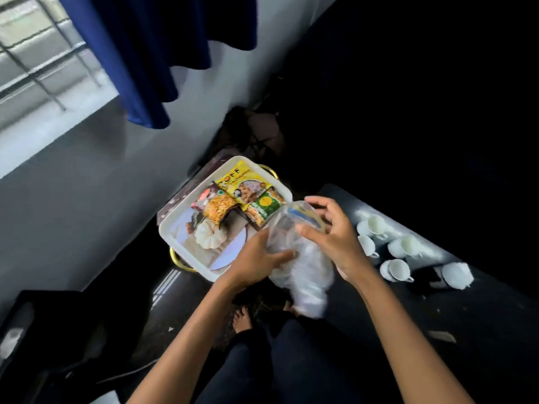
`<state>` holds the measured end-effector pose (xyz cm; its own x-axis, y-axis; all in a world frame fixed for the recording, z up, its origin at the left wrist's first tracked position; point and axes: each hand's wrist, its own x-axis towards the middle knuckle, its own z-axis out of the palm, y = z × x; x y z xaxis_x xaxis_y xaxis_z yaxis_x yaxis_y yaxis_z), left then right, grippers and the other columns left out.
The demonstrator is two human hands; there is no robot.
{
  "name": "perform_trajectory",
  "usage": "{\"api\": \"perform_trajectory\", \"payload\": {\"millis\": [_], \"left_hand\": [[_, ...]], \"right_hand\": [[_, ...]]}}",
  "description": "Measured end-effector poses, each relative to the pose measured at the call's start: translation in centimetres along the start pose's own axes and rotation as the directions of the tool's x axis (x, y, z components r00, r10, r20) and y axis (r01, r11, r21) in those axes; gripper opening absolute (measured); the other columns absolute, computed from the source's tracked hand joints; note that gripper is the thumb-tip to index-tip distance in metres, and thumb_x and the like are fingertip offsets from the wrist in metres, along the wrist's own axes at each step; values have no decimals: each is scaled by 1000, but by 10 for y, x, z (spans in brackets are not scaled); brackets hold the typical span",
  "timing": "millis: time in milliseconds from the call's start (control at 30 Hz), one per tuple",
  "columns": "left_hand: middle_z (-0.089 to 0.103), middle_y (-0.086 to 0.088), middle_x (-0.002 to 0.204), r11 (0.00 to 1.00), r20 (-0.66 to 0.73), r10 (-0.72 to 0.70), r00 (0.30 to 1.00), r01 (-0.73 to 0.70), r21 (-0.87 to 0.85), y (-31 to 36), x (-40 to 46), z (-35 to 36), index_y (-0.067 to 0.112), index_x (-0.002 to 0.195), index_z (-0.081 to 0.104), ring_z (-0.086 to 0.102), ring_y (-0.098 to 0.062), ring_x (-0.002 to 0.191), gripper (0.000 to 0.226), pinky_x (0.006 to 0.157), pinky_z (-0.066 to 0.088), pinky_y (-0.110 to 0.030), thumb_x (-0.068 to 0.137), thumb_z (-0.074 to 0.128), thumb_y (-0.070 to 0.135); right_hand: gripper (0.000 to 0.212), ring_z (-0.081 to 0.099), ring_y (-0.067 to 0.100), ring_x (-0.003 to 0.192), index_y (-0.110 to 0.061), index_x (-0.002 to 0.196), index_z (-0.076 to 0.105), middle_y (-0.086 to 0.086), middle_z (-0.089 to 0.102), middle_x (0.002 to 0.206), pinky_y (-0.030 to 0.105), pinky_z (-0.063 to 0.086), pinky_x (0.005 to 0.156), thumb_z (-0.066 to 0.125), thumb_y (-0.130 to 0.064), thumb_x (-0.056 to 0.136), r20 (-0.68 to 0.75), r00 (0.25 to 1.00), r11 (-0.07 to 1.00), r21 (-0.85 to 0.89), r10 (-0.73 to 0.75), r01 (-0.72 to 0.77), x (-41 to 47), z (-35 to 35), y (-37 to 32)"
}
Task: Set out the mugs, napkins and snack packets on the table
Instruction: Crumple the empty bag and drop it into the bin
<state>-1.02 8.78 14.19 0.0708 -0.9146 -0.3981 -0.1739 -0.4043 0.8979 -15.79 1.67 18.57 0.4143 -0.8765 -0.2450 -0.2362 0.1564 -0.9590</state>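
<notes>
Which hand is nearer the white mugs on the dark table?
Right. The right hand grips the clear plastic bag just beside the white mugs; the left hand holds the bag's far side, over the tray.

A: The bag (300, 258) at six o'clock?
B: Clear, crinkled plastic. Snack packets (242, 199) are glossy foil.
A: The mugs (393, 249)?
B: Glazed white ceramic on a matt black surface (437, 310).

Person seen from above: both forearms bare, no sleeves visible. Left hand (256, 262) and right hand (332, 234) without rings. Dark trousers (262, 365); feet bare.
</notes>
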Motion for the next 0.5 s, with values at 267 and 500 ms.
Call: {"api": "perform_trajectory", "payload": {"millis": [267,500], "left_hand": [[73,6,83,999,-198,-5,980,13,41,16,29,33,19,93,67,68,-2,69,10,63,53,-18,84,71,16],[73,0,87,999,-47,2,999,0,53,50,28,127,14,94,67,67,-12,79,10,68,53,-27,85,69,18]], "right_hand": [[43,47,4,120,-49,119,50,-19,50,127,28,39,99,66,-46,80,-81,985,988,-26,149,-152,-53,-71,13],[70,52,6,118,-58,133,27,-9,45,137,36,44,98,63,-57,72,-24,964,952,164,266,-259,-96,-127,35]]}}
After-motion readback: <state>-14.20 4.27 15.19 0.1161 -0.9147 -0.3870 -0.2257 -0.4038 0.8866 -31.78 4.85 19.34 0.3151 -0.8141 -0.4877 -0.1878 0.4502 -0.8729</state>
